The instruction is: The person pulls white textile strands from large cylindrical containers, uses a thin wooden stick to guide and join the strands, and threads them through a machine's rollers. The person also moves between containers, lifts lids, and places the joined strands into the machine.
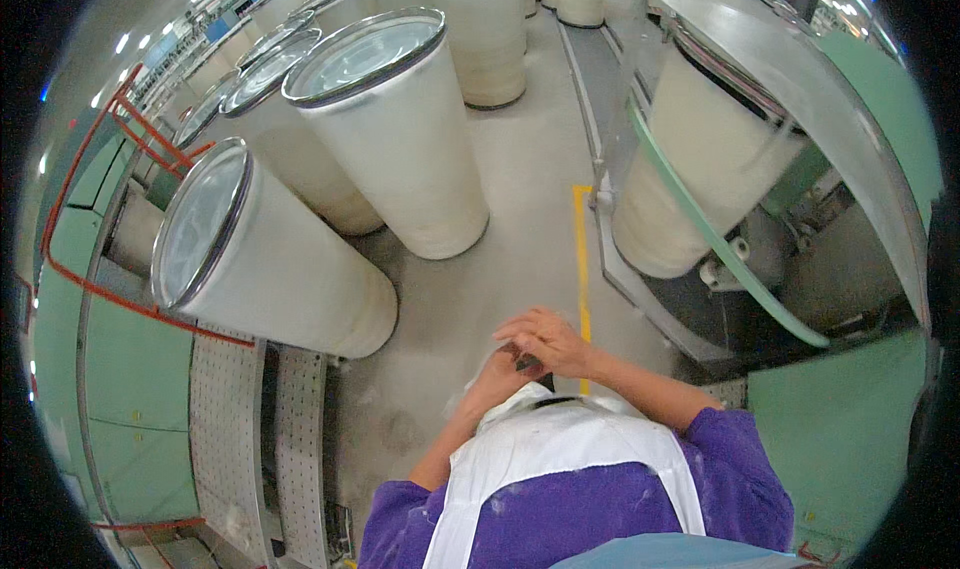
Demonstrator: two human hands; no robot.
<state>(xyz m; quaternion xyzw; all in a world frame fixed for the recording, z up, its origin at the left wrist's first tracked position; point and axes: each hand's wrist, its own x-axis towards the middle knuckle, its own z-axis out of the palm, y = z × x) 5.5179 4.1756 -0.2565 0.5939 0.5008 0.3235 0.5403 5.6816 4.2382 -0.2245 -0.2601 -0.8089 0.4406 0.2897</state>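
Both hands meet in front of my waist, above the white apron (565, 431). My right hand (550, 341) lies over the left, its fingers stretched out across it. Beneath it, my left hand (497, 377) is closed, fingers partly hidden. A small dark thing (527, 363) shows between the palms; its kind cannot be made out. Nearest to the hands, on the left, a tall whitish can (300, 269) with a metal rim leans in the picture. Behind it stands another such can (410, 149), with a pale, glassy-looking top.
More tall cans (480, 39) stand in rows ahead. At right, a can (690, 159) sits inside a machine behind a curved green bar (700, 224). A yellow line (583, 269) marks the grey floor. Red rails (90, 287) and green cabinets (135, 369) border the left.
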